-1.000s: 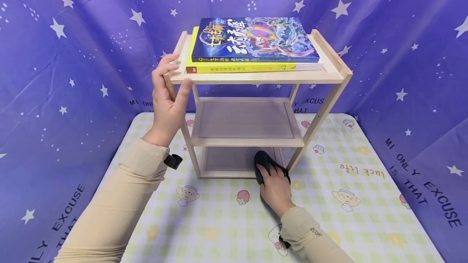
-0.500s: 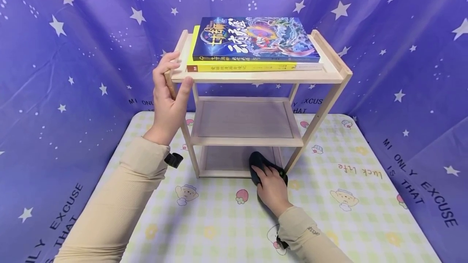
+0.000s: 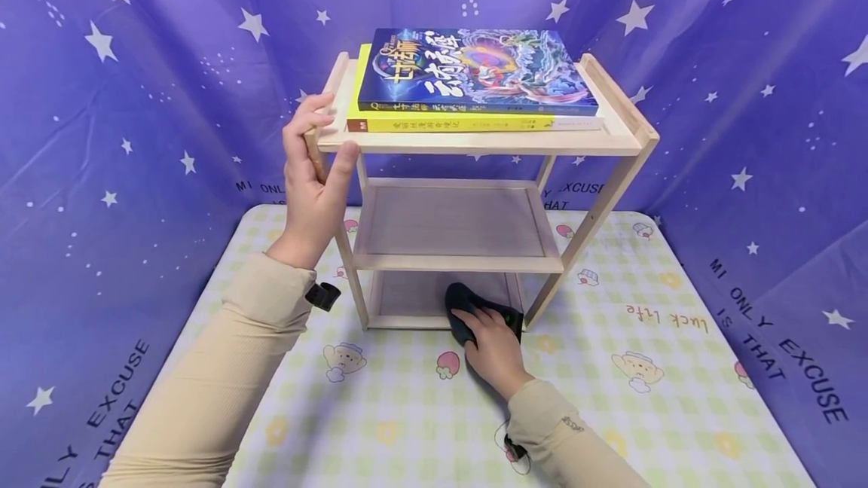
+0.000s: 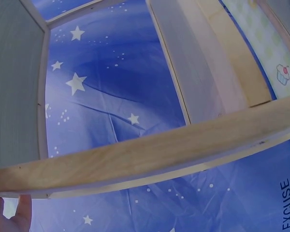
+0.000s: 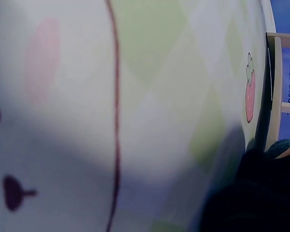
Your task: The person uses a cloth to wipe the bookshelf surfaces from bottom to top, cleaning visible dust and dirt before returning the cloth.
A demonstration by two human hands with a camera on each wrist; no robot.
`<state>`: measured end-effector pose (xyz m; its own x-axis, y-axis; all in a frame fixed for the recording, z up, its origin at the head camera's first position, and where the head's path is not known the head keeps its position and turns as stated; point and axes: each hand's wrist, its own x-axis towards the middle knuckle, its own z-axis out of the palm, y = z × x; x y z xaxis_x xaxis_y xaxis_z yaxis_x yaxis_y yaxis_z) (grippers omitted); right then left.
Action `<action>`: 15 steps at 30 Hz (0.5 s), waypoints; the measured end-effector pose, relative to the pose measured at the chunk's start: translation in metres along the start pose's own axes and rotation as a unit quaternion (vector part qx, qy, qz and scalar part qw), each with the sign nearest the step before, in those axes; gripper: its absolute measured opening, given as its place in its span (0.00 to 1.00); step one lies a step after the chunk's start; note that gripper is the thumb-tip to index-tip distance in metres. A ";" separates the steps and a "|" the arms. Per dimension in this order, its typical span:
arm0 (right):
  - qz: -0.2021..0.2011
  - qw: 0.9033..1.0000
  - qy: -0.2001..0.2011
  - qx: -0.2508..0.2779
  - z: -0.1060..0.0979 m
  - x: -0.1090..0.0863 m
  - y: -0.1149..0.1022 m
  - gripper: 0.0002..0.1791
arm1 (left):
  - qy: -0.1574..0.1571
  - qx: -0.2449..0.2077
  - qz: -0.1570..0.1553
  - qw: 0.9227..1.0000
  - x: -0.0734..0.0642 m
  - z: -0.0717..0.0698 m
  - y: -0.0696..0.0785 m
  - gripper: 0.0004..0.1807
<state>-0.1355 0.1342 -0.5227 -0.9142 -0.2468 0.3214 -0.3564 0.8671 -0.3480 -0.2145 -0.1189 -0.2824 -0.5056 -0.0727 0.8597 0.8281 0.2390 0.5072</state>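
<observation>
My left hand [image 3: 313,187] grips the top left corner of a small three-tier wooden shelf rack [image 3: 478,144]. Its thumb lies on the front edge and its fingers are over the left side rail; in the left wrist view a light wooden rail [image 4: 150,150] crosses in front of the camera. Low down at the front, my right hand [image 3: 495,349] holds a dark cloth [image 3: 463,300] against the right part of the bottom shelf [image 3: 410,296]. Some of the cloth hangs below the palm. In the right wrist view only a fuzzy bit of cloth [image 5: 280,145] shows.
Two books lie stacked on the top shelf: a blue illustrated book [image 3: 475,70] over a yellow book [image 3: 420,125]. The middle shelf [image 3: 457,221] is just above the right hand. A checked tablecloth [image 3: 583,413] covers the table, and purple star curtains [image 3: 136,134] surround it.
My right hand has slid left along the bottom shelf, taking the dark cloth with it. The left hand keeps its hold on the rack's corner.
</observation>
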 end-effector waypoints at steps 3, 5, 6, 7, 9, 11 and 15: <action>-0.001 1.000 -0.005 0.007 0.002 0.002 -0.001 0.27 | 0.001 0.001 -0.001 1.000 0.000 0.000 0.000 0.35; -0.003 1.000 -0.010 0.008 0.003 0.002 -0.002 0.28 | 0.003 0.003 0.000 1.000 0.000 0.000 0.000 0.35; -0.004 1.000 -0.013 0.009 0.004 0.003 -0.002 0.28 | 0.004 0.003 0.000 1.000 0.000 0.000 0.000 0.35; -0.005 1.000 -0.016 0.010 0.004 0.004 -0.003 0.28 | 0.005 0.002 0.000 1.000 0.000 0.000 0.000 0.35; -0.005 1.000 -0.022 0.014 0.005 0.005 -0.004 0.28 | 0.006 0.003 0.000 1.000 0.000 0.000 0.000 0.35; -0.004 0.999 -0.029 0.017 0.005 0.005 -0.006 0.28 | 0.006 0.004 0.000 1.000 0.001 0.000 0.000 0.35; -0.008 0.999 -0.042 0.017 0.006 0.007 -0.008 0.29 | 0.002 0.004 -0.002 1.000 0.000 0.000 0.001 0.35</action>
<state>-0.1397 0.1229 -0.5227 -0.9204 -0.2975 0.2538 -0.3770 0.8474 -0.3739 -0.2142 -0.1189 -0.2817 -0.5077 -0.0781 0.8580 0.8240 0.2467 0.5100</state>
